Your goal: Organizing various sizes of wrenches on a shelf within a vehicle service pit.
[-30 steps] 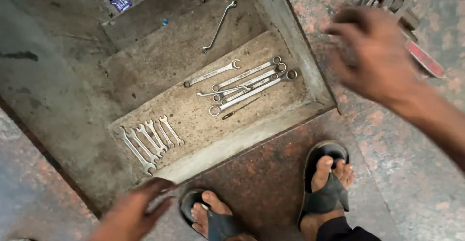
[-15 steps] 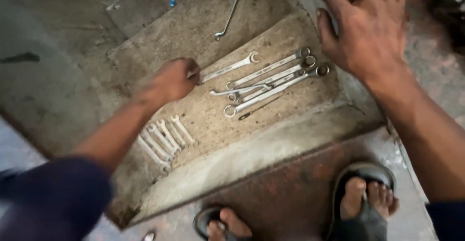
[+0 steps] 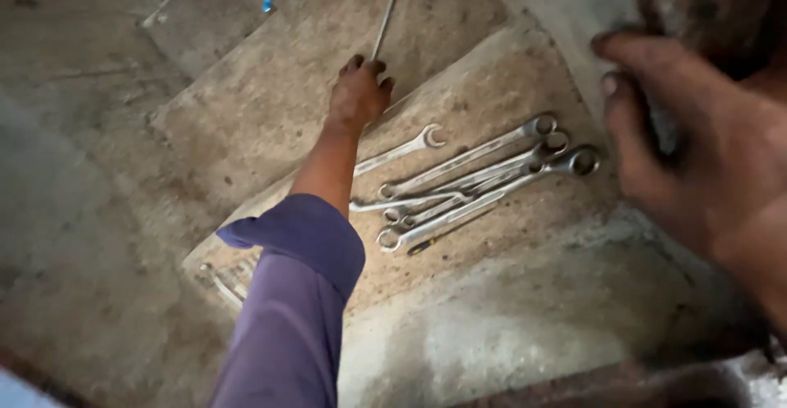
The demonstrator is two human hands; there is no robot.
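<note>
Left hand: the left hand reaches out on a purple-sleeved arm, fingers curled down over the lower end of the long thin bent steel rod; whether they have closed round it I cannot tell, as the fingertips are hidden under the knuckles.
Right hand: the right hand is close to the camera and blurred, fingers spread wide, resting against the raised concrete wall at the right edge of the stepped concrete ledge; it holds nothing visible.
Rod: it lies on the upper step, running from the hand toward the top edge.
Spanners: a cluster of long silver ring-and-open-end spanners lies on the lower step, just beside the reaching hand; one single silver spanner is nearest the wrist.
Small set: a row of small spanners shows near the lower left corner of the step, partly hidden by the sleeve.
Risk: the body leans far forward over the ledge on one braced hand; dusty concrete could let that palm slip, in my judgement. The forearm also passes close over the nearest spanner and could knock it.
</note>
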